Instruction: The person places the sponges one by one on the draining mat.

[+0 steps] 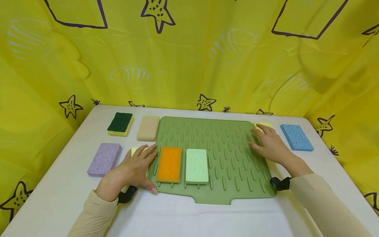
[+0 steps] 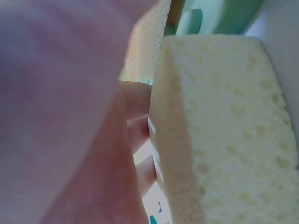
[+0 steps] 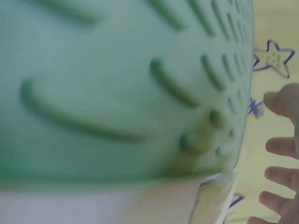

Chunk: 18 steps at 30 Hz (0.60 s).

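My left hand is spread over a pale yellow sponge beside the left edge of a green ridged mat. Its fingers are fairly straight and cover most of that sponge in the head view. Over the mat's upper right edge, my right hand hangs with parted fingers and holds nothing. Another pale yellow sponge lies just beyond its fingertips, partly hidden. On the mat an orange sponge and a mint green sponge lie side by side.
Left of the mat are a purple sponge, a dark green and yellow sponge and a beige sponge. A blue sponge lies at the far right. Behind the white table hangs a yellow patterned curtain.
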Motion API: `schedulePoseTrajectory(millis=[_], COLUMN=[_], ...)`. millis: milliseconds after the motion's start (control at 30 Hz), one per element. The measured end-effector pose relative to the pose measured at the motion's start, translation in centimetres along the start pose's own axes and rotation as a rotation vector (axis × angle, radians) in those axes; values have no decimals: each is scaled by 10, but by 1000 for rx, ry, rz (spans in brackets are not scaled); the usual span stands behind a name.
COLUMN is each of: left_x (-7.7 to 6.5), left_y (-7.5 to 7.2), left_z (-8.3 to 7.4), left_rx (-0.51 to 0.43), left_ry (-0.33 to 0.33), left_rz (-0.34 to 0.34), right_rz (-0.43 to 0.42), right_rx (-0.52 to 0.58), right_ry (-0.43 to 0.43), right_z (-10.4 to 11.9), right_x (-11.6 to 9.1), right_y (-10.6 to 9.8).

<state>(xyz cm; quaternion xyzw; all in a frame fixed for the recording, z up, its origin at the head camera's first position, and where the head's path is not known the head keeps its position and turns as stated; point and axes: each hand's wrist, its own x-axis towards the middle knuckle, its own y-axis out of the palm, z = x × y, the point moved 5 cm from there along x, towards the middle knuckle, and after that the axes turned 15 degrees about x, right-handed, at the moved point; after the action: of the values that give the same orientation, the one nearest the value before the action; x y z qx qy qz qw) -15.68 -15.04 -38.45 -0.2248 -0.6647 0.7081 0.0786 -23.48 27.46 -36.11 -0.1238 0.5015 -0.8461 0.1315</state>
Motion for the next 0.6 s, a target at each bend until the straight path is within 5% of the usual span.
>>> schedulePoseTrajectory(millis=[600], left_x=[1], left_y=[2], left_z=[1], left_rx=[-6], left_ry=[-2], left_rz=[0], right_rz=[22], right_rx=[8], right_ry=[162], right_z=[-46], right_x=[8], right_y=[-8])
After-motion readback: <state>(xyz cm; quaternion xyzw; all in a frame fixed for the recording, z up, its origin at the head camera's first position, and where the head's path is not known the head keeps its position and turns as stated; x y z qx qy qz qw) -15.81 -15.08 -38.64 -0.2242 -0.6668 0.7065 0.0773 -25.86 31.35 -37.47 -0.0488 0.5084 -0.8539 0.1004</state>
